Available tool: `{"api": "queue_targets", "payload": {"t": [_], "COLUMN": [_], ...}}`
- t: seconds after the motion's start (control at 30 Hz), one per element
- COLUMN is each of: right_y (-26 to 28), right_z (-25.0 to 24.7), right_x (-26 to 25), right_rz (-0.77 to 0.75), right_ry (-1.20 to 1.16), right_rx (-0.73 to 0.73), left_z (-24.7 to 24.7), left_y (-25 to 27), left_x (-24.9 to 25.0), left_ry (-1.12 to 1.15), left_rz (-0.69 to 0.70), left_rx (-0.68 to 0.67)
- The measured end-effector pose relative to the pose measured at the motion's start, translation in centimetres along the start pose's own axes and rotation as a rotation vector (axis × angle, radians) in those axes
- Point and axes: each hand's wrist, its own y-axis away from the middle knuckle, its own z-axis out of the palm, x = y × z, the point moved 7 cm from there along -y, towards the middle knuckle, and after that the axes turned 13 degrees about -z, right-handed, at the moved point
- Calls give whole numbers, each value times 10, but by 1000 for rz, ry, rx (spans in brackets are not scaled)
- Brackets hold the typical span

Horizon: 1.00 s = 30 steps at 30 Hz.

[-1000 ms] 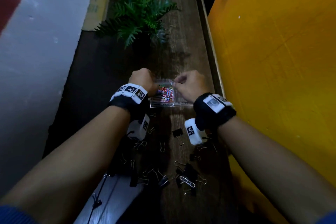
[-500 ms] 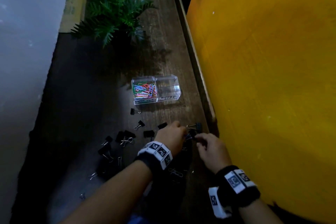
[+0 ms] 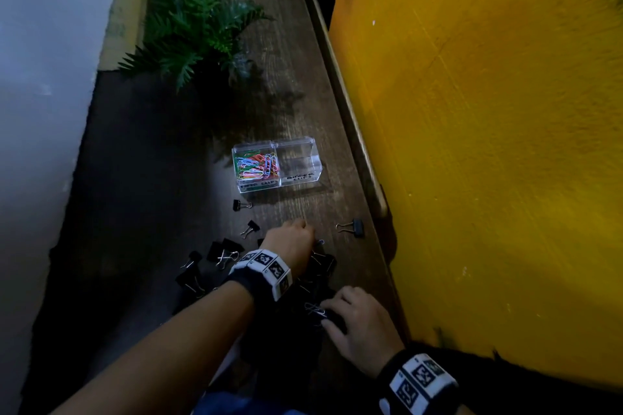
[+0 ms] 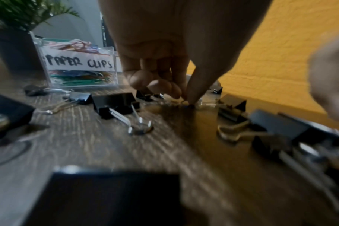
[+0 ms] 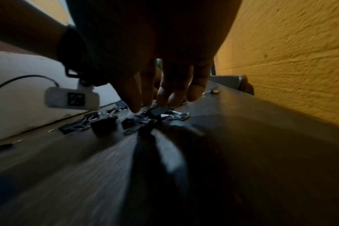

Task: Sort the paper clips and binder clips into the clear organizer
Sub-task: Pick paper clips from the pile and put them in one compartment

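Both hands have left the clear organizer [image 3: 276, 163], mid-frame on the desk [image 3: 303, 104] with its binder-clip side unfilled, and dropped to the binder clips [image 3: 224, 251] at lower centre: left hand [image 3: 291, 242] pinching a small wire piece, right hand [image 3: 359, 323] curled on one clip, so binder-clip sorting begins.

You see the clear organizer [image 3: 276, 163] standing upright on the wood, its left compartment full of coloured paper clips [image 3: 257, 165], the right one empty. Black binder clips [image 3: 225, 251] lie scattered nearer you.
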Motion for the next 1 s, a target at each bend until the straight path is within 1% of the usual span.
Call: {"api": "queue_targets", "payload": {"t": [0.07, 0.13, 0.23, 0.33, 0.4, 0.47, 0.53, 0.6, 0.67, 0.77, 0.87, 1.0], "right_y": [0, -1, -7, -14, -18, -20, -20, -20, -26, -50, -87, -136], "right_z": [8, 13, 11, 7, 5, 3, -3, -13, -30, -52, -74, -98], "right_x": [-5, -4, -3, 0, 2, 5, 9, 16, 24, 31, 29, 20], "right_rz": [16, 69, 121, 171, 201, 231, 288, 348, 341, 315, 269, 186], "right_ry": [31, 35, -9, -78, -110, -145, -249, -378, -411, -449, -440, -318], "right_rx": [-28, -35, -27, -24, -42, -56, -19, 77, 200, 301, 324, 303], "left_z": [-3, -7, -23, -49, -62, -65, -59, -53, -52, -69, -101, -124], "left_y": [-2, -5, -6, 5, 21, 42, 62, 74, 73, 55, 32, -2], "left_x": [-3, -8, -26, -57, -85, -111, -132, -149, -160, -161, -151, -141], "left_ry": [0, 14, 170, 403, 539, 636, 713, 756, 788, 806, 739, 550], "left_rz": [-32, -60, -121, -170, -224, -284, -347, -389, -407, -411, -368, -274], "left_rx": [-16, -30, 0, 103, 205, 281, 313, 334, 344, 375, 399, 374]}}
